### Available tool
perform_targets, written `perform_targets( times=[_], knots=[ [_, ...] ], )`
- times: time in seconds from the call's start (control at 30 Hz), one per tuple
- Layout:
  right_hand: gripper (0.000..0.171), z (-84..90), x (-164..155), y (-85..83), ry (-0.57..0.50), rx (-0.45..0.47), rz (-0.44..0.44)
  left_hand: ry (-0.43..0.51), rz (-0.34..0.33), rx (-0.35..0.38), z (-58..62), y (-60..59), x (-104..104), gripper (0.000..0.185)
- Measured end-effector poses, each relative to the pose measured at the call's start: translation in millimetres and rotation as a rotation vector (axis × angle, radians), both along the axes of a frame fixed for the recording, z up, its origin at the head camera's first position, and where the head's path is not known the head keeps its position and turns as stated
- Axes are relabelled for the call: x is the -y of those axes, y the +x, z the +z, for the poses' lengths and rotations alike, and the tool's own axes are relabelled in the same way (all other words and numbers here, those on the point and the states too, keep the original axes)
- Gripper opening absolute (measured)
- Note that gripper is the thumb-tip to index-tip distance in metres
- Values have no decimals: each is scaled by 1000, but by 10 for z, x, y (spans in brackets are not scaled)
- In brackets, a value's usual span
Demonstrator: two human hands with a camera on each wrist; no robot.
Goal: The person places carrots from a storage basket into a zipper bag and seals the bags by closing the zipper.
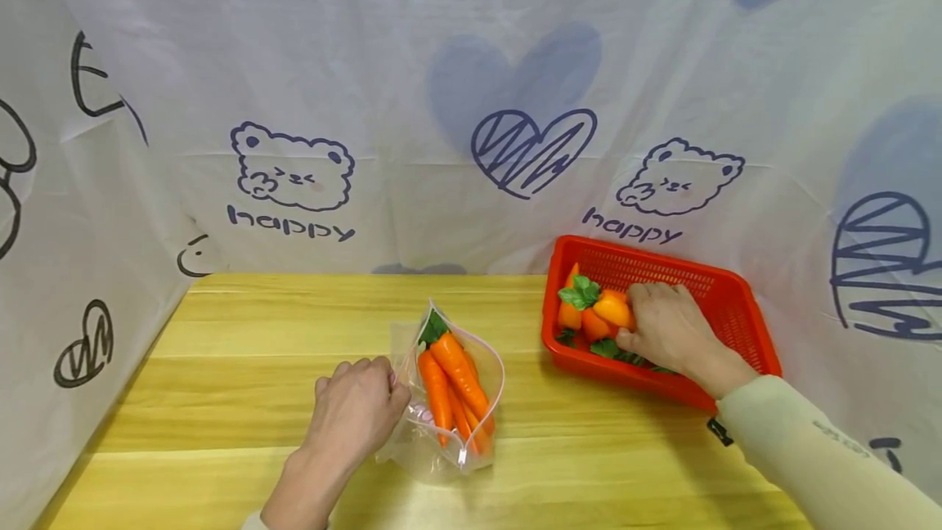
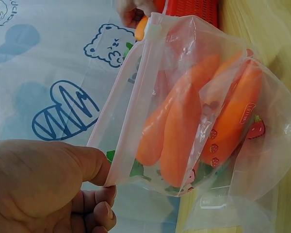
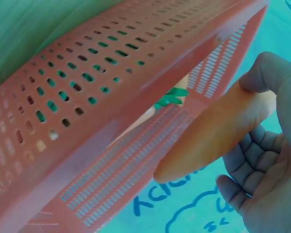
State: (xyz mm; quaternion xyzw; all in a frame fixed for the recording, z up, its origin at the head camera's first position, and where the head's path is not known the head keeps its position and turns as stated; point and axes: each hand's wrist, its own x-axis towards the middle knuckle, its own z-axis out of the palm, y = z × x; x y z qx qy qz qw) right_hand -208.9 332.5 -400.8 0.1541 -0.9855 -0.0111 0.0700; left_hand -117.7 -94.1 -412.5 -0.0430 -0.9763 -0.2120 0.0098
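In the head view, my left hand (image 1: pixel 353 407) pinches the left edge of a clear zip bag (image 1: pixel 503 370) with a pink seal. Its mouth gapes wide, and several orange carrots (image 1: pixel 462 370) with green tops lie inside. The left wrist view shows my thumb and fingers on the pink zip strip (image 2: pixel 141 92), with the white slider (image 2: pixel 154 31) at the strip's far end. My right hand (image 1: pixel 673 330) is over the red basket (image 1: pixel 655 256). In the right wrist view, it grips a carrot (image 3: pixel 213 131) between thumb and fingers, beside the basket's rim.
More orange vegetables with green leaves (image 1: pixel 581 293) lie in the basket's left part. Both bag and basket stand on a yellow wood-grain table (image 1: pixel 243 350). A white cloth (image 1: pixel 412 186) printed with hearts and bears hangs behind and at both sides.
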Motion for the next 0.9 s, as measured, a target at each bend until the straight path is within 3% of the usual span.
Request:
perform_targets(
  times=[0.3, 0.67, 0.9],
  knots=[
    [41, 96, 164, 146, -9, -73, 49, 4, -4, -5, 14, -4, -16, 17],
    [37, 259, 493, 310, -14, -29, 66, 16, -13, -4, 16, -22, -65, 18],
    [33, 495, 878, 446, -45, 24, 87, 20, -20, -23, 30, -31, -107, 18]
  ],
)
